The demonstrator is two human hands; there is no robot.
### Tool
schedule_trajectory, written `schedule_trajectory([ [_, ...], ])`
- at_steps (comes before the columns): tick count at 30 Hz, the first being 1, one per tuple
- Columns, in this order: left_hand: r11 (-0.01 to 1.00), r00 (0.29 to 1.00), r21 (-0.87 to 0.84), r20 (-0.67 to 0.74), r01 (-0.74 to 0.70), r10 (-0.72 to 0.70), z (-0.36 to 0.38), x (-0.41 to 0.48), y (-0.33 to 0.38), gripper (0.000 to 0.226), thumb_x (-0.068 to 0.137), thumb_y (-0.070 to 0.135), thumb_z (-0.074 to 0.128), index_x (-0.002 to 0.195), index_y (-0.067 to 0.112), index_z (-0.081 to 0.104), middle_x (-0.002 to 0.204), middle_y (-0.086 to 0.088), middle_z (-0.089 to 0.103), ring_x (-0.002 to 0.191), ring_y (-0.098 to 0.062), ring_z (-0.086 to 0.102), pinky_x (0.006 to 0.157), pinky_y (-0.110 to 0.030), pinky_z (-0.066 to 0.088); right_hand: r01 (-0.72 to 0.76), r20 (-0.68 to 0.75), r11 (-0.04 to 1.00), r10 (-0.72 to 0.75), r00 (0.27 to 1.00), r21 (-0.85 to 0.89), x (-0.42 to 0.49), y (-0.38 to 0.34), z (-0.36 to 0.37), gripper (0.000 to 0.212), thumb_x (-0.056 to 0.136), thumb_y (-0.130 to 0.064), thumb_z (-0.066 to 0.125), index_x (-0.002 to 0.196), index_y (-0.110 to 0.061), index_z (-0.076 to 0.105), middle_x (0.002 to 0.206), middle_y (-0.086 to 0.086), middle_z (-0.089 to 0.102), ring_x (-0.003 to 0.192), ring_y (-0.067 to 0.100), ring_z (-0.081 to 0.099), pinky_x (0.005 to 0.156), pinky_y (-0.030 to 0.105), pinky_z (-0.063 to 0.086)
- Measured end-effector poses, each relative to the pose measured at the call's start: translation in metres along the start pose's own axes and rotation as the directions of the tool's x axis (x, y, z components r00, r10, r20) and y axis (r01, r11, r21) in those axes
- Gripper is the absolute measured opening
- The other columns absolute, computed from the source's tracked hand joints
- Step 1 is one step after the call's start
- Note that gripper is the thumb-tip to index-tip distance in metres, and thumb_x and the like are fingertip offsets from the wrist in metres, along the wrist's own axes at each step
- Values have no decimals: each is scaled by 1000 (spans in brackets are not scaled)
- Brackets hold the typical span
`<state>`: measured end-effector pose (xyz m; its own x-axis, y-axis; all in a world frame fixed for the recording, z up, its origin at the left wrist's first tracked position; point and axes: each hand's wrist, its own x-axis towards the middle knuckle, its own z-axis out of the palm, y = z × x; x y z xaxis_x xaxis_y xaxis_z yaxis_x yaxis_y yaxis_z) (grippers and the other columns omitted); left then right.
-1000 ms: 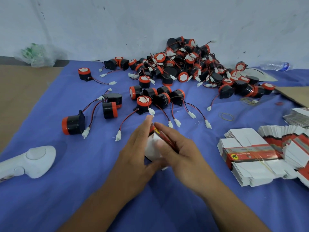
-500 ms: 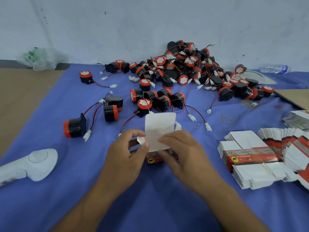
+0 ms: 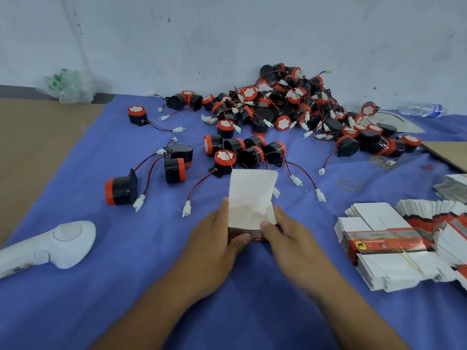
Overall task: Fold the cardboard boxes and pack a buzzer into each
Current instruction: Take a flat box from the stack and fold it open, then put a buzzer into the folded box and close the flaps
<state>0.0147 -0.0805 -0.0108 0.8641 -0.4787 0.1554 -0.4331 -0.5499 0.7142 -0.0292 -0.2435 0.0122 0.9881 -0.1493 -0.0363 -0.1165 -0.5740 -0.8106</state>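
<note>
A small red and white cardboard box (image 3: 252, 198) is held low over the blue cloth, its white flap standing up and open. My left hand (image 3: 214, 236) grips its left side, thumb on the red front. My right hand (image 3: 290, 238) grips its right side with the thumb on the flap's base. A big heap of black and orange buzzers (image 3: 290, 109) with red-black wires lies against the wall. Loose buzzers (image 3: 121, 189) are scattered nearer. A bundle of flat boxes (image 3: 384, 246) lies to the right.
A white handheld device (image 3: 50, 243) lies at the left on the blue cloth (image 3: 126, 286). Rubber bands (image 3: 348, 184) lie at the right. A plastic bottle (image 3: 422, 109) and a crumpled bag (image 3: 73, 87) sit by the wall. Brown cardboard (image 3: 449, 152) is at the far right.
The box was closed between both hands a second ago. Its white flap has since swung up and open, and both hands have shifted slightly toward me.
</note>
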Motion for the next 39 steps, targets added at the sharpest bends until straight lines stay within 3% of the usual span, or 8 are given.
schedule_trajectory([
  [4, 997, 996, 78, -89, 15, -8, -7, 0, -3, 57, 97, 36, 54, 146, 22, 30, 136, 4, 46, 125, -18, 42, 104, -37, 35, -17, 47, 994, 13, 999, 105, 8, -8, -11, 34, 104, -40, 39, 107, -22, 67, 99, -3, 73, 100, 17, 65, 93, 33, 49],
  [8, 968, 989, 237, -138, 83, -51, -2, -2, -9, 65, 98, 49, 44, 151, 25, 15, 142, 7, 35, 127, -17, 32, 104, -29, 22, 251, -418, 947, -314, 853, -200, 45, -45, -36, 18, 96, -11, 53, 88, -3, 67, 77, 13, 65, 71, 20, 54, 69, 37, 44],
  [11, 958, 988, 273, -144, 90, -52, 3, -2, -13, 67, 98, 50, 44, 152, 27, 11, 143, 8, 33, 128, -16, 31, 99, -27, 16, 479, 34, 791, -506, 862, -380, 88, -90, -27, 22, 100, -10, 52, 107, -11, 72, 98, 7, 72, 73, 10, 59, 63, 26, 46],
  [14, 977, 982, 186, -177, 101, -68, 2, 0, -14, 65, 93, 46, 54, 147, 33, 22, 143, 12, 37, 129, -15, 33, 101, -26, 18, 507, 422, 606, -292, 858, -613, 148, -112, -5, 30, 101, -9, 47, 130, -4, 56, 115, 15, 60, 91, 26, 58, 82, 44, 48],
  [22, 987, 985, 149, -169, 57, -32, 0, 0, -17, 65, 88, 52, 57, 142, 39, 23, 137, 19, 36, 122, -9, 31, 90, -22, 18, 459, 469, 295, -41, 882, -838, 199, -100, 13, 50, 102, -27, 54, 148, -14, 40, 125, 17, 59, 105, 35, 58, 82, 37, 43],
  [31, 994, 990, 103, -141, 21, -6, -3, -3, -18, 59, 81, 56, 61, 129, 35, 33, 122, 18, 41, 109, -8, 33, 90, -26, 21, 340, -14, 890, -361, 933, -305, 144, -112, -80, 50, 81, -31, 81, 123, -32, 56, 114, -6, 67, 92, 18, 69, 75, 32, 56],
  [35, 995, 988, 86, -154, 40, -27, -2, -4, -18, 61, 77, 60, 61, 126, 40, 31, 104, 28, 32, 95, -3, 27, 88, -27, 21, 522, 32, 847, -527, 849, 99, 65, -97, -88, 52, 78, -26, 80, 118, -41, 50, 111, -3, 68, 87, 27, 70, 75, 34, 60],
  [39, 989, 983, 136, -179, 60, -35, -6, -2, -13, 57, 73, 61, 65, 117, 35, 41, 104, 25, 44, 100, -9, 40, 92, -32, 30, 618, 136, 769, -603, 786, -164, 26, -58, -58, 45, 84, -33, 74, 127, -35, 61, 111, -17, 66, 92, 8, 65, 76, 15, 48],
])
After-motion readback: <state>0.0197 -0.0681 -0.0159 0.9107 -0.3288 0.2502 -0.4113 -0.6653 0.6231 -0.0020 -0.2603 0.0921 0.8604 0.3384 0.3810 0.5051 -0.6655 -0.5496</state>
